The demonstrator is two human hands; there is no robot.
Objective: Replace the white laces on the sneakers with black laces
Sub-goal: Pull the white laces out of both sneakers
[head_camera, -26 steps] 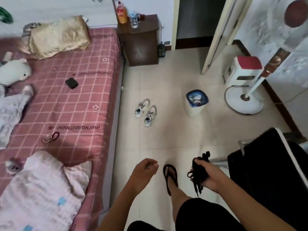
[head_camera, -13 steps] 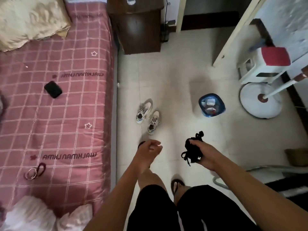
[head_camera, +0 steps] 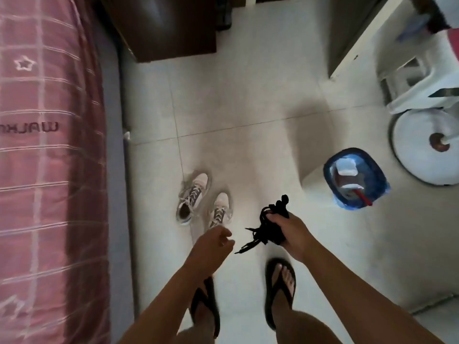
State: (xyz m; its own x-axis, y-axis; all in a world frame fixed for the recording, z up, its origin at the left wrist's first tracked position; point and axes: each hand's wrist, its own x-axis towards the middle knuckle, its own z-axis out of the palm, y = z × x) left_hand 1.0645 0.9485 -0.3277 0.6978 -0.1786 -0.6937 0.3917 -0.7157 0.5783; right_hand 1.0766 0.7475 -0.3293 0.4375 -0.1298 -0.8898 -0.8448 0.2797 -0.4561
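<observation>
1. Black laces (head_camera: 269, 228), bunched in a loose tangle, gripped in the right hand (head_camera: 290, 233), fingers curled round the bundle; loops poking out above the knuckles, flat ends trailing out below towards the left hand.
2. Left hand (head_camera: 212, 247) beside the bundle but apart from it, fingers loosely curled, holding nothing.
3. Pale sneakers (head_camera: 203, 202) side by side on the floor (head_camera: 248, 108), just beyond both hands, toes pointing away; white laces still threaded over dark tongues, light soles, rounded toes. The nearer shoe partly hidden behind the left hand.
4. Smooth, pale tiles underfoot, with thin grout lines and soft shadows.
5. Black flip-flops (head_camera: 279, 289) on both bare feet, thin straps, standing below the hands.
6. Pink checked bedsheet (head_camera: 44, 170) along the left edge, woven with pale stripes, star outlines and dark lettering; grey bed side beneath it.
7. Dark brown wooden cabinet (head_camera: 164, 26) at the top, glossy face.
8. Blue-lined bin (head_camera: 355, 180) to the right of the laces, rounded, white scraps and something red inside.
9. White round fan base (head_camera: 422, 150) at the far right, a white plastic stool (head_camera: 412, 75) above it; both blurred.
</observation>
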